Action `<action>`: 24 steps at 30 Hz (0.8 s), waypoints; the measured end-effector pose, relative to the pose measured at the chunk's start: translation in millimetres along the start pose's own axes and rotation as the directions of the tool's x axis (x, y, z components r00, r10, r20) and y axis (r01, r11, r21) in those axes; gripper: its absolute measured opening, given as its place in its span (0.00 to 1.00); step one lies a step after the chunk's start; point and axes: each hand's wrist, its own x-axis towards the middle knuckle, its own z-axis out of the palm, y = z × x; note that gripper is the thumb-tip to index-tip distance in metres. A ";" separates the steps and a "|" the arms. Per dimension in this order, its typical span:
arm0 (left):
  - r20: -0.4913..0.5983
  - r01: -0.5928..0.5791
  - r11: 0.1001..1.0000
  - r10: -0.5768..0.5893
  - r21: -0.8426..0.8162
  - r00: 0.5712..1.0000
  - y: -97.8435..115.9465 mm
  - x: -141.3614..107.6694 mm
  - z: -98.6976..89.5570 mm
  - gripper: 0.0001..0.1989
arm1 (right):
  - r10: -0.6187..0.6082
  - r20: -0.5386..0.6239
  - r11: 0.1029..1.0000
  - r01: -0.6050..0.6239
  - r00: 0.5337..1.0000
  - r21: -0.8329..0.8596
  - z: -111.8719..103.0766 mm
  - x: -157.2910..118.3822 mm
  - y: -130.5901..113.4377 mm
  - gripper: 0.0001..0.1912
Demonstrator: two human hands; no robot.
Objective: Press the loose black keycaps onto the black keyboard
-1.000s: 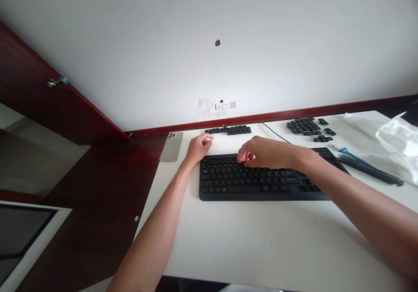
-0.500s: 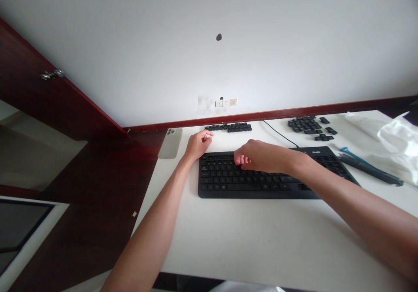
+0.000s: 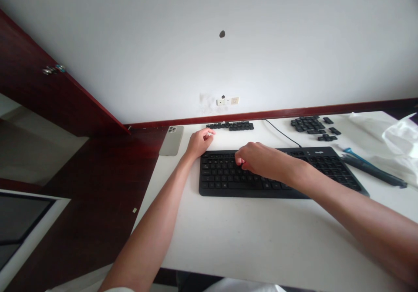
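Note:
A black computer keyboard (image 3: 248, 185) lies on the white desk (image 3: 261, 235), with its keys in place where I can see them. My right hand (image 3: 257, 161) sits over its upper middle, curled fingers touching the keys. Just past the keyboard's top left corner, my left hand (image 3: 200, 143) rests on the desk with its fingers curled together. A tiny pale bit shows at those fingertips, too small to identify. Loose black keycaps (image 3: 230, 126) lie in rows just beyond that hand, apart from it.
More black keycaps (image 3: 305, 124) lie at the far right. A smartphone (image 3: 172, 140) sits at the left edge, a black cable (image 3: 282, 133) runs behind the keyboard, and a dark pen-like tool (image 3: 372, 172) and white plastic bag (image 3: 401, 142) lie to the right.
My view has tilted, bringing more of the keyboard's right end into sight. My right hand has shifted slightly toward me across the keys. My left hand stays nearly in place.

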 end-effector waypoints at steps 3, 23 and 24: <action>0.001 0.000 1.000 0.000 0.000 1.000 0.2 0.0 -0.1 0.13 | -0.015 0.005 1.000 0.015 1.000 0.009 -0.8 1.1 0.3 0.18; 0.006 0.001 1.000 -0.001 -0.018 1.000 1.4 0.9 1.1 0.12 | -0.002 0.147 0.967 -0.036 0.989 0.251 -12.9 20.9 18.4 0.07; 0.006 0.000 1.000 0.000 -0.016 1.000 1.4 1.0 1.2 0.12 | 0.013 0.161 0.967 -0.053 0.987 0.250 -12.8 20.9 18.0 0.06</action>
